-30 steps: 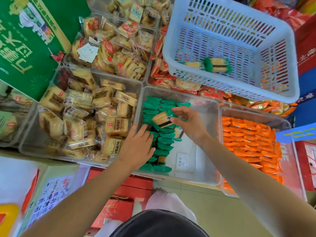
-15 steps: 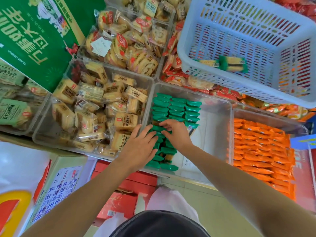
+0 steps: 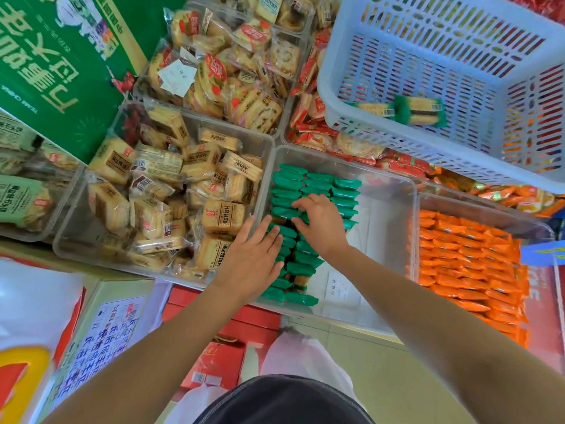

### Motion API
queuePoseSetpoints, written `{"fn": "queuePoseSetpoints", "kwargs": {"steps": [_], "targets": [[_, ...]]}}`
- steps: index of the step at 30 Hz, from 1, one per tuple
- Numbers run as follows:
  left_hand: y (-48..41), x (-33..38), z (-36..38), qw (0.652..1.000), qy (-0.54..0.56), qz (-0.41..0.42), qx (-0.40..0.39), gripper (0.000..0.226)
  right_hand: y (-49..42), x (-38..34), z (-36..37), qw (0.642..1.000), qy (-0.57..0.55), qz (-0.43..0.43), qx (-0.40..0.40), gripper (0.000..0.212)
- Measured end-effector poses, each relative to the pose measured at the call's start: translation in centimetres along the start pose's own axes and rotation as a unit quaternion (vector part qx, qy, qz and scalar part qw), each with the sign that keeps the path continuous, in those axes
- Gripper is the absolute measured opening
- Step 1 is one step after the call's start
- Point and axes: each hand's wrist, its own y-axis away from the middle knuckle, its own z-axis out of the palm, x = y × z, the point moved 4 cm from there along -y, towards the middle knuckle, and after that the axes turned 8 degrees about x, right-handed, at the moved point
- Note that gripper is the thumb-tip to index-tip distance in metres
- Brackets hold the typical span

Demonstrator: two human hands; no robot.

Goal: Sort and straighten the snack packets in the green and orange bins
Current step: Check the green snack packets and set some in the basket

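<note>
Green packets (image 3: 318, 182) stand on edge in three tight columns against the left wall of the green bin (image 3: 382, 240), a clear tub whose right half shows bare floor and a white slip (image 3: 341, 284).

The left hand (image 3: 253, 261) lies flat over the bin's left wall, fingers straight and together, pressing on the near end of the left column. It was in the same place a second ago.

The right hand (image 3: 321, 221) has changed. A second ago it was held above the bin's rows, pinching a packet with its tan face up. Half a second ago it had dropped onto the columns. Now it sits low over the middle of the bin with fingers curled, thumb and forefinger pinching the end of one green packet in the left column. The tan face no longer shows in its grip.

Orange packets (image 3: 464, 264) fill the orange bin (image 3: 489, 209), which touches the green bin's right wall; their rows look unchanged. A slatted white basket (image 3: 428, 56) sits beyond the green bin's far right corner with two green-ended packets (image 3: 419, 110) in it. A tub of tan packets (image 3: 171, 194) adjoins the green bin's left wall.
</note>
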Motion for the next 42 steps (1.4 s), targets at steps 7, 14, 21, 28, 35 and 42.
{"fn": "queuePoseSetpoints", "kwargs": {"steps": [7, 14, 21, 28, 35, 42], "targets": [[-0.1, 0.2, 0.0, 1.000, 0.000, 0.006, 0.004, 0.067, 0.0, -0.2, -0.5, 0.996, -0.087, 0.036, -0.007, 0.008], [-1.5, 0.2, -1.1, 0.997, -0.040, 0.001, -0.064, 0.064, 0.5, 3.5, -6.9, 0.904, -0.343, 0.249, 0.062, 0.002], [-2.8, -0.1, -1.5, 0.999, -0.035, -0.010, -0.031, 0.067, 2.8, 4.8, -9.8, 0.828, -0.434, 0.340, 0.105, 0.008], [-2.4, 0.2, -4.1, 0.741, 0.613, -0.251, 0.115, 0.053, 4.5, 3.7, -8.7, 0.769, -0.495, 0.400, 0.065, 0.011], [-0.9, 0.0, -4.5, 0.599, 0.756, -0.258, 0.061, 0.013, 5.7, 1.7, -8.0, 0.757, -0.526, 0.386, 0.011, 0.019], [1.8, -0.5, -3.8, 0.565, 0.772, -0.286, 0.059, 0.014, 7.5, 0.0, -8.0, 0.746, -0.542, 0.387, -0.002, 0.010]]}}
